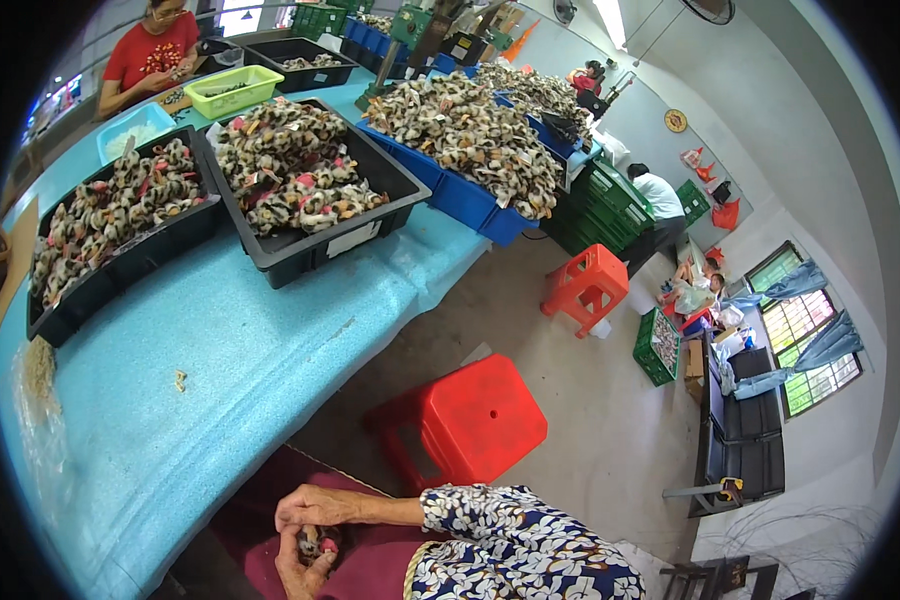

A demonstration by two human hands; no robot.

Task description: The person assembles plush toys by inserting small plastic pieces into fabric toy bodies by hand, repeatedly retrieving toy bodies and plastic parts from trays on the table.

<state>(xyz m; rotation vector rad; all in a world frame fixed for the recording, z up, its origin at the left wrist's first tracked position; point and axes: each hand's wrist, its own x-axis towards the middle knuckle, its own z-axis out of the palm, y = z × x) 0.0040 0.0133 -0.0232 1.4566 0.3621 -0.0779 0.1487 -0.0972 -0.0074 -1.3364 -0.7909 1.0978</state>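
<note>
At the bottom, over my lap, both hands close around a small furry plush piece [317, 543] in brown, black and white with a pink spot. My left hand [300, 573] holds it from below, thumb and fingers bent about it. Curled over its upper side, my right hand [318, 504] brings its fingertips close to the left ones; what lies right at those fingertips is hidden. A maroon apron [380, 560] spreads under the hands.
A blue-covered table [270, 340] bears black trays [320, 245] and blue crates [462, 203] heaped with similar plush pieces. A red stool [485, 415] stands beside the table, another red stool [588, 285] farther off. Across the table sits a person in a red shirt [150, 50].
</note>
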